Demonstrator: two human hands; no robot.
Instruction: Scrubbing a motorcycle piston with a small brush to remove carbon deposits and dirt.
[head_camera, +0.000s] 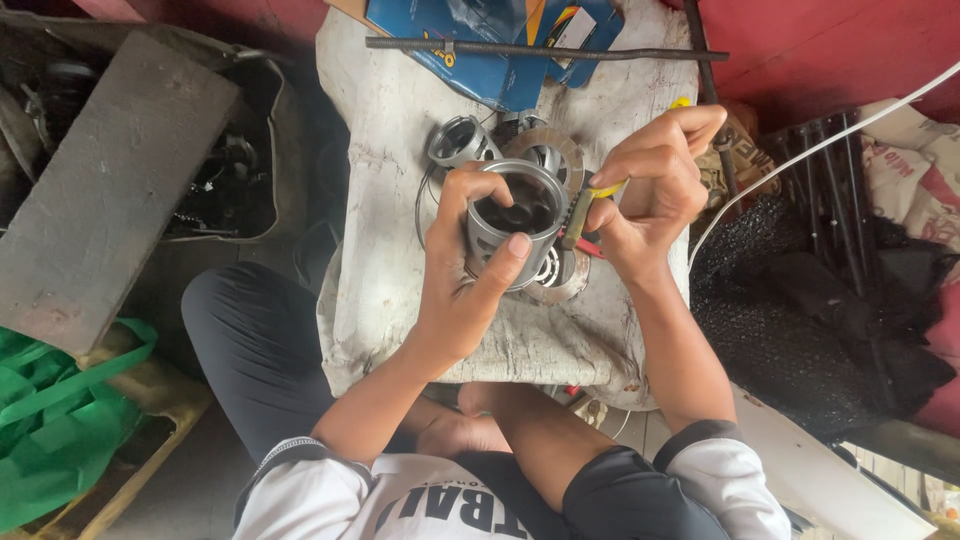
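Piston (515, 225): rigid metal, likely slick; clasped round skirt by left hand (462, 270), best hold. Right hand (655, 190) pinched yellow-handled tool (585, 210) at rim.

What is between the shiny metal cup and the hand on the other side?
In the head view, a yellow-handled tool lies between the metal piston and the right hand.

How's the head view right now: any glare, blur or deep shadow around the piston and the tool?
Head view: soft, even daylight, no glare on the piston held by the left hand; its inside is dark. The tool in the right hand is sharp enough. The tray at upper left sits in shadow, contents hard to read.
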